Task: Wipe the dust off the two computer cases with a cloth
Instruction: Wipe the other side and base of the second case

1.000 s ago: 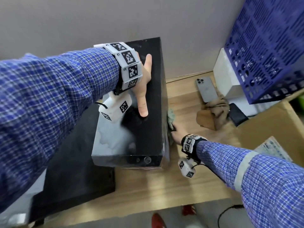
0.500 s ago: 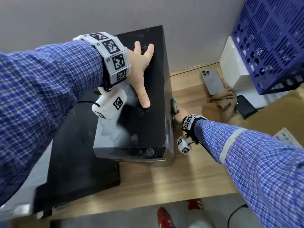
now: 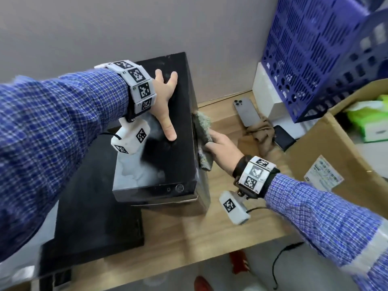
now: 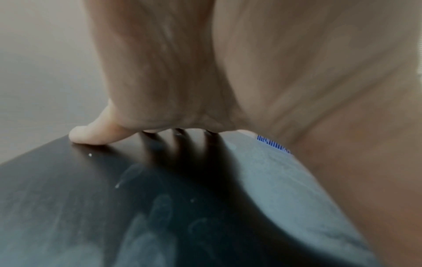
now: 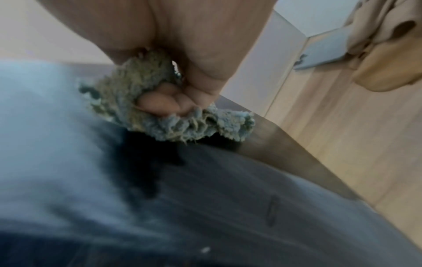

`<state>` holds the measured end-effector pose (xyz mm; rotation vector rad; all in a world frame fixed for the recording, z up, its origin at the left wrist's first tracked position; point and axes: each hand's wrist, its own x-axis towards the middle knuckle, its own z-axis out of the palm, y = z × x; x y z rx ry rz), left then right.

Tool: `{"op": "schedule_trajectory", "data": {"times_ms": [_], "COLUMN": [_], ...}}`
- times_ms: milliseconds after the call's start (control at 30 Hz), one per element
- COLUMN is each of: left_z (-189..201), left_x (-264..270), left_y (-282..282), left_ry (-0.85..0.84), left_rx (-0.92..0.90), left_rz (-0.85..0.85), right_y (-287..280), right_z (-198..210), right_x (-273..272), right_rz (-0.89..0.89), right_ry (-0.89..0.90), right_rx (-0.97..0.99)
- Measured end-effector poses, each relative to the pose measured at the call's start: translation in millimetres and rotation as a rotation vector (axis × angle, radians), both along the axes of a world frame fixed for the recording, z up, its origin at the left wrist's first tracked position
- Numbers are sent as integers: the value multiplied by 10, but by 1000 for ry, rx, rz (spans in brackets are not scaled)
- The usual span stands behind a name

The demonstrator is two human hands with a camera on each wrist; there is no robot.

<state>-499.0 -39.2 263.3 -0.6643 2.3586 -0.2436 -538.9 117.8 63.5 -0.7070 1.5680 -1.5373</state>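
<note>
- Since half a second ago: right hand [image 3: 220,148] drawn back toward the front of the upright black case [image 3: 168,131], higher on its right side panel; more of the cloth [image 3: 202,131] showing.
- Left hand [image 3: 165,103] as before, spread flat on top of that case, fingers [image 4: 91,135] straight, thumb pointing forward.
- Right hand's fingers [image 5: 160,103] curled round the cloth, bunching it against the side panel.
- Cloth: shaggy, grey-green, frayed at the edges [image 5: 182,126].
- Case top: glossy black, boxy, smeared with pale streaks and finger marks; round button at the front edge.
- Second black case [image 3: 90,206] lying flat just left of the first, matte.
- Pale wooden table [image 3: 210,244] against a plain grey wall [image 3: 126,28].
- On the table: phone [image 3: 246,113] face down, crumpled tan rag [image 3: 258,137], blue perforated crate [image 3: 315,55], cardboard box [image 3: 327,156].
</note>
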Motion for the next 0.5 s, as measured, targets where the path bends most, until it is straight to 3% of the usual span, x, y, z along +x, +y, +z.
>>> {"op": "schedule_trajectory", "data": {"times_ms": [133, 367, 500], "left_z": [-4, 33, 77], "left_x": [29, 20, 27], "left_y": [-6, 78, 127], "left_ry": [16, 21, 48], "left_rx": [18, -13, -22], "left_rz": [-1, -15, -10], "right_y": [58, 315, 332], "right_z": [-46, -581, -198], "right_x": [77, 355, 339], "right_rz": [4, 129, 81], "right_ry": [130, 123, 108], "right_rx": [69, 475, 363]}}
